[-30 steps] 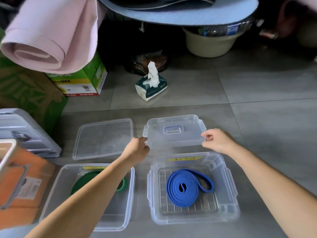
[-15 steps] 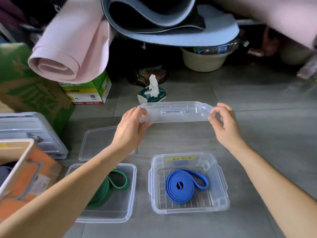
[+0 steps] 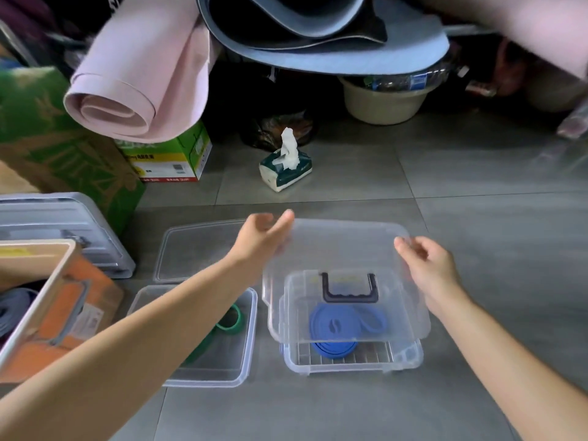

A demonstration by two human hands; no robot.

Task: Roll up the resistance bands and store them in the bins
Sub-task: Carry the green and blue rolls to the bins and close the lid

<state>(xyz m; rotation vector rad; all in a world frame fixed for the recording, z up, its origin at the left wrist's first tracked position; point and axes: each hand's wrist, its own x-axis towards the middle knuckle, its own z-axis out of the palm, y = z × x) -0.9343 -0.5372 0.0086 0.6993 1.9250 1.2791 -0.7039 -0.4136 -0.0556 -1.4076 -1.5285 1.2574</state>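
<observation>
We're holding the clear lid (image 3: 346,249) over the bin (image 3: 353,361) with the rolled blue band (image 3: 334,332). Left hand (image 3: 259,237) is pinching its 9 o'clock edge, right hand (image 3: 426,265) its 3 o'clock edge.

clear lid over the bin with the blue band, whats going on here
A person holds a clear plastic lid with a dark handle by its two sides, left hand and right hand, above the clear plastic bin on the grey tiled floor. A rolled blue resistance band lies inside that bin. The lid is not yet seated. Beside it, a second clear bin holds a green resistance band, and its flat clear lid lies on the floor behind it.
</observation>
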